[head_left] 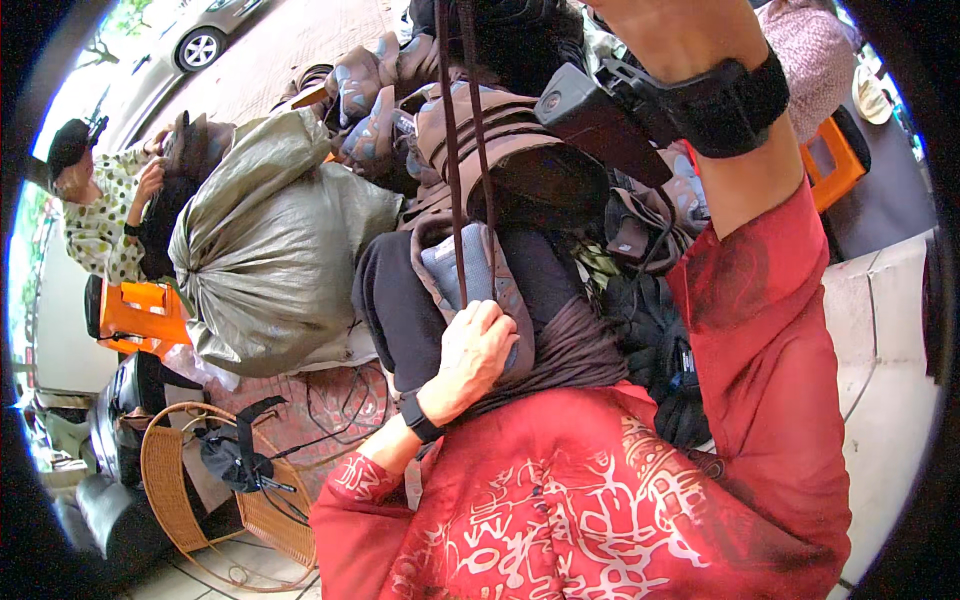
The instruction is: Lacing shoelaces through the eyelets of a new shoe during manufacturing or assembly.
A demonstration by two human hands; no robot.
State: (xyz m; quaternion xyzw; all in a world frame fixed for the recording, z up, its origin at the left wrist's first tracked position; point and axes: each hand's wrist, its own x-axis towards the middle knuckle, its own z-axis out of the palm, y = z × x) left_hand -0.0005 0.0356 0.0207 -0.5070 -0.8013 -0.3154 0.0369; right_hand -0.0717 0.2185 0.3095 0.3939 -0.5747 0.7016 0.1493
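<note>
A brown shoe upper (519,347) with a blue-grey mesh part rests on dark cloth over my lap. My left hand (475,348) is closed on it, fingers curled at the mesh beside the lace. Two strands of a long dark brown lace (452,150) run taut from the shoe upper past the top edge of the picture. My right forearm (750,170) is raised at the upper right, with a black device (590,105) strapped near the wrist. The right hand itself lies beyond the top edge, so its fingers do not show.
Nested brown shoe uppers (490,130) are piled just ahead. A large grey-green sack (290,240) stands to the left, near an orange stool (145,312) and a person in a dotted top (100,215). A wicker chair (165,470) is at the lower left; a black bag (650,340) lies right.
</note>
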